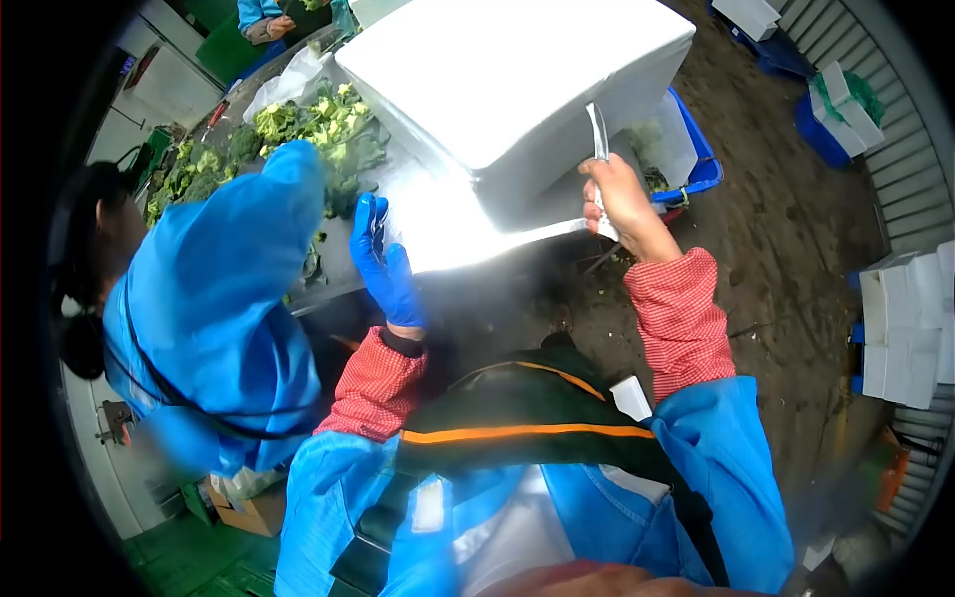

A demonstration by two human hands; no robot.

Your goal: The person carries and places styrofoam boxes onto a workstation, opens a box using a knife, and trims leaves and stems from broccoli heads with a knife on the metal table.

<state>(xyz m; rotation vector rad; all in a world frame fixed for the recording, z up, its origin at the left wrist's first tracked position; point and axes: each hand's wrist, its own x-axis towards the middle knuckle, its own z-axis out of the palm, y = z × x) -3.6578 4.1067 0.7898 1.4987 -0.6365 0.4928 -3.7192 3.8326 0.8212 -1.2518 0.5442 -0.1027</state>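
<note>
My right hand (622,204), ungloved, is closed around a slim knife (598,129). Its shiny, slightly curved blade points up in front of a large white foam box (517,80), with a whitish end below my fist. My left hand (383,269) wears a blue glove and rests at the near edge of the metal table (443,224). Its fingers are stretched out, holding nothing that I can see. Just beyond it lies a heap of broccoli (323,129) with leaves and pale cut stems.
A co-worker in a blue jacket (219,298) stands close on my left, reaching toward the broccoli. Another person's hand (281,27) shows at the top. A blue crate (708,177) with greens sits behind my right hand. White boxes (900,328) are stacked along the right wall.
</note>
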